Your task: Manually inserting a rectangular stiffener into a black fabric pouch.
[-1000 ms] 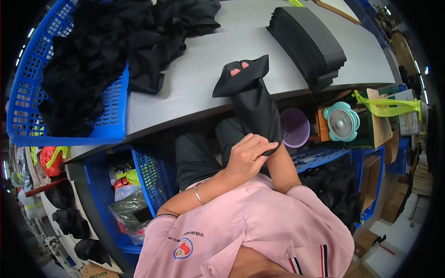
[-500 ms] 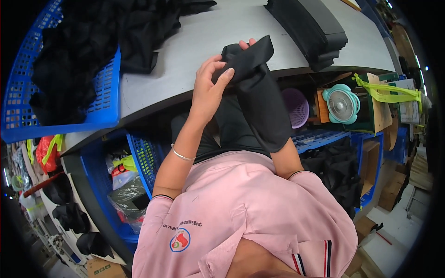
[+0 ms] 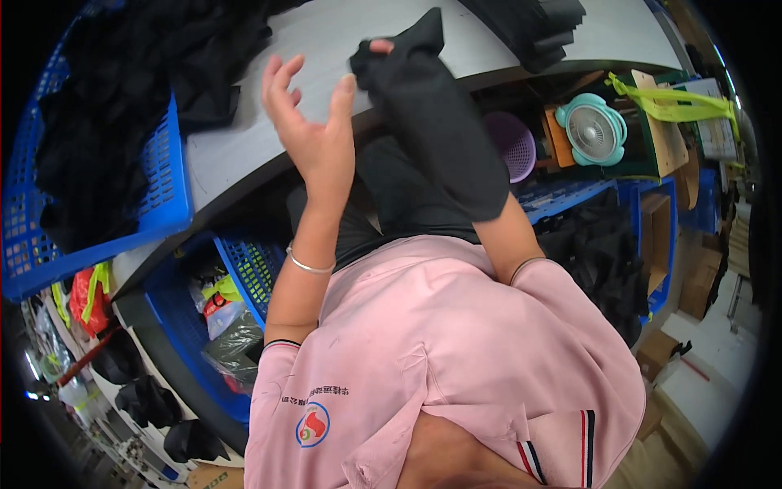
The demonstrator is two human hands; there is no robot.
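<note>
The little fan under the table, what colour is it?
The fan is mint green with white blades, in the head view.

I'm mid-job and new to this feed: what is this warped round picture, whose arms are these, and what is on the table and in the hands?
No machine here: a person in a pink shirt wears a fisheye head camera looking down, so straight edges bend. The open left hand is raised, holding nothing, beside a long black fabric sleeve pulled over the right forearm; right hand fingertips poke out its far end. On the grey table sit a blue plastic basket heaped with loose black cloth and a stack of folded black pieces. Below the table are a purple basket and a teal fan.
</note>
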